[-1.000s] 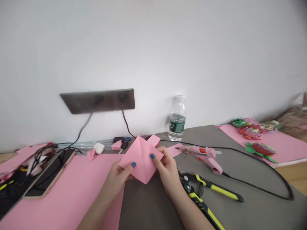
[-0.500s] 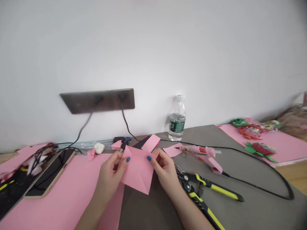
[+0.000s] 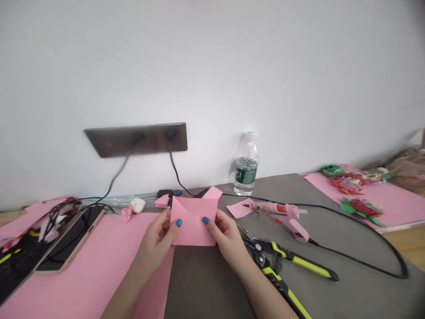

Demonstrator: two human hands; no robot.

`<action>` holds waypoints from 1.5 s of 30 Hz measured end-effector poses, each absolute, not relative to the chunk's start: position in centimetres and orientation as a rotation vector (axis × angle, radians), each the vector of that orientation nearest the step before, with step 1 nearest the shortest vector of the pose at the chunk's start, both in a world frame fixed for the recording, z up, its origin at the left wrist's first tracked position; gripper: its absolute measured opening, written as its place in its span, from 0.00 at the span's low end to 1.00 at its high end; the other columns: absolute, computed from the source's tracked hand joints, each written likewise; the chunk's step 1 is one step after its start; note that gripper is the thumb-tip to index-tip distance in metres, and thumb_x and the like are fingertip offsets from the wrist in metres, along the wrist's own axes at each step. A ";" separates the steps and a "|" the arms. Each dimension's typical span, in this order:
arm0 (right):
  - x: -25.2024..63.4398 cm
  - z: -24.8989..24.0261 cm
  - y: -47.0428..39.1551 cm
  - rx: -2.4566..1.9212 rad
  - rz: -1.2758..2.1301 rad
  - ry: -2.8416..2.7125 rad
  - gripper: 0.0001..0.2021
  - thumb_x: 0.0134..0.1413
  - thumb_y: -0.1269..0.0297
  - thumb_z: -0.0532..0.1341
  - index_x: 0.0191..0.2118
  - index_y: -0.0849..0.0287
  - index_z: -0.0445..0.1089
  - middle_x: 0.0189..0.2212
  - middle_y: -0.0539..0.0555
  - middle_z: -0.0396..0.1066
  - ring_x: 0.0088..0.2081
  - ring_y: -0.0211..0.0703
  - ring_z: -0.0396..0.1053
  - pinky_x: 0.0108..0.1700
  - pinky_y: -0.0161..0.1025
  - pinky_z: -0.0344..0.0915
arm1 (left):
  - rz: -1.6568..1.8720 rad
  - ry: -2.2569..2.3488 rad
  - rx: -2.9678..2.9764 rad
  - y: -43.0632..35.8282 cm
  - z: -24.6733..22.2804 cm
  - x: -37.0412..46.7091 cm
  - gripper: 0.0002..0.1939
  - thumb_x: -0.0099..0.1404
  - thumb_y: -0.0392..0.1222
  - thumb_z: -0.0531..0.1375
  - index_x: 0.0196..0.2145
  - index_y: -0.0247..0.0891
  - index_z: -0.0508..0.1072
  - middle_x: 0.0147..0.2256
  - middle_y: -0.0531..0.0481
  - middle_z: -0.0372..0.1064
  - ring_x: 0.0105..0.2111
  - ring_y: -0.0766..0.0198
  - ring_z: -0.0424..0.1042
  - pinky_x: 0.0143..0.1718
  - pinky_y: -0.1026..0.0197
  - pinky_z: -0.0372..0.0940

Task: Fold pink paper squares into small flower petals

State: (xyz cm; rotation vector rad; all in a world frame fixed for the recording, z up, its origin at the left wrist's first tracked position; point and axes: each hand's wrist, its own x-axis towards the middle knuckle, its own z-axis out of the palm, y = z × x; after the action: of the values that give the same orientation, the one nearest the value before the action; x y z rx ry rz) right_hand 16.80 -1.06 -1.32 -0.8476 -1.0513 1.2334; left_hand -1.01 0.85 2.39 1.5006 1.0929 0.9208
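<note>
A square of pink paper (image 3: 193,232) with faint crease lines is held up over the grey table (image 3: 199,283). My left hand (image 3: 160,237) pinches its left side, thumb on the front face and fingers behind. On the right side, my right hand (image 3: 227,235) grips it the same way. The fingers behind the sheet are partly hidden. Behind the square a pink paper piece (image 3: 212,193) shows at its upper right. A large pink sheet (image 3: 109,252) lies under my left forearm.
Right of my hands lie a pink glue gun (image 3: 288,215) with a trailing cord and yellow-black pliers (image 3: 265,252). A water bottle (image 3: 246,166) stands by the wall. A phone (image 3: 71,239), earbud case (image 3: 137,204) and folded pink paper (image 3: 126,213) lie left. Paper flowers (image 3: 363,207) rest far right.
The pink square has turned from a tilted position to nearly level, its lower edge now straight across. Both hands still grip its sides.
</note>
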 end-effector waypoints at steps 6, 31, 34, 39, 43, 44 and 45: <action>17.4 -1.4 -1.1 -0.888 1.139 -1.158 0.11 0.59 0.56 0.60 0.39 0.58 0.74 0.33 0.53 0.73 0.33 0.42 0.68 0.34 0.35 0.62 | 0.829 1.097 1.559 1.3 2.3 -2.5 0.13 0.66 0.48 0.56 0.43 0.39 0.73 0.21 0.58 0.58 0.19 0.69 0.57 0.20 0.68 0.54; 16.7 -1.1 -1.0 -0.891 1.366 -1.060 0.17 0.47 0.51 0.69 0.31 0.60 0.67 0.24 0.47 0.65 0.22 0.32 0.60 0.24 0.29 0.59 | 0.672 1.029 1.438 0.4 2.6 0.0 0.14 0.60 0.50 0.63 0.35 0.35 0.73 0.28 0.50 0.71 0.28 0.62 0.69 0.28 0.65 0.60; 16.6 -1.0 -1.2 -0.904 1.372 -1.041 0.18 0.46 0.50 0.69 0.28 0.60 0.66 0.22 0.46 0.65 0.21 0.31 0.60 0.23 0.29 0.59 | 0.645 0.935 1.396 0.1 2.6 0.1 0.17 0.63 0.52 0.60 0.41 0.35 0.75 0.35 0.45 0.75 0.34 0.58 0.73 0.34 0.61 0.65; 16.4 -1.2 -1.1 -0.978 1.247 -0.960 0.20 0.46 0.47 0.68 0.26 0.60 0.68 0.17 0.46 0.63 0.19 0.32 0.60 0.21 0.30 0.60 | 0.692 1.029 1.492 0.3 1.8 -0.1 0.18 0.63 0.52 0.60 0.32 0.33 0.76 0.28 0.47 0.74 0.26 0.62 0.69 0.26 0.65 0.60; 16.3 -0.9 -1.0 -1.016 1.180 -0.918 0.20 0.41 0.47 0.70 0.24 0.61 0.70 0.18 0.48 0.65 0.19 0.34 0.61 0.21 0.31 0.61 | 0.677 1.022 1.472 0.2 1.5 0.2 0.18 0.61 0.53 0.62 0.36 0.32 0.77 0.29 0.46 0.75 0.28 0.60 0.72 0.27 0.65 0.63; 16.2 -0.8 -1.0 -1.014 1.187 -0.924 0.19 0.41 0.48 0.70 0.24 0.61 0.70 0.18 0.48 0.66 0.19 0.34 0.61 0.21 0.32 0.61 | 0.698 1.007 1.448 0.1 1.5 0.4 0.19 0.61 0.53 0.62 0.40 0.32 0.76 0.31 0.45 0.76 0.30 0.59 0.73 0.29 0.64 0.65; 16.2 -0.8 -1.1 -1.010 1.198 -0.931 0.19 0.42 0.48 0.70 0.24 0.61 0.71 0.18 0.48 0.66 0.20 0.35 0.61 0.21 0.32 0.61 | 0.722 0.998 1.411 -0.1 1.5 0.6 0.21 0.62 0.54 0.61 0.43 0.33 0.76 0.33 0.44 0.76 0.31 0.58 0.74 0.30 0.62 0.67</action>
State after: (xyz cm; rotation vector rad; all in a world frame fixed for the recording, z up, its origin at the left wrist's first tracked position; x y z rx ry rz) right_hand 16.19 -1.06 -0.78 -1.0096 -0.9312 1.1979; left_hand 0.62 -0.08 1.51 1.4111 0.9984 0.7218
